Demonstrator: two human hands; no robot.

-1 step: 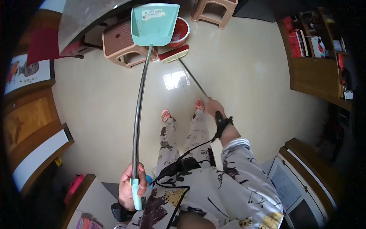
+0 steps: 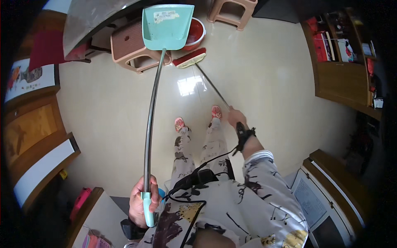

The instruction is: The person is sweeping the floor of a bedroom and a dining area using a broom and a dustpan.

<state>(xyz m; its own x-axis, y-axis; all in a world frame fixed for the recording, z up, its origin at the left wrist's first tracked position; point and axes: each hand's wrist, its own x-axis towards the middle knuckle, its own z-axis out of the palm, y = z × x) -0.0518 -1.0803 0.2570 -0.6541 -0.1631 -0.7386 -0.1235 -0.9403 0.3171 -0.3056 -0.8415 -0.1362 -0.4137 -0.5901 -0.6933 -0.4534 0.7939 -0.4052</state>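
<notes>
My left hand (image 2: 142, 200) is closed around the mint-green grip of a long-handled dustpan (image 2: 167, 31). Its metal pole runs away from me, and the mint-green pan with a label on it is held out at the far end. My right hand (image 2: 237, 117) is wrapped round the metal handle of a broom (image 2: 189, 59). The broom head, cream with red bristles, is beside the floor near a red bucket (image 2: 195, 35), just right of and below the pan. Part of the bucket is hidden behind the pan.
A brown plastic stool (image 2: 128, 45) stands behind the pan at the left, and another stool (image 2: 233, 12) is farther back. A grey tabletop (image 2: 91, 25) juts in at upper left. Wooden shelves (image 2: 339, 78) line the right; a white cabinet (image 2: 314, 202) is at lower right.
My right hand has shifted slightly right and nearer to me, and the broom handle moved with it. The dustpan has barely moved.
</notes>
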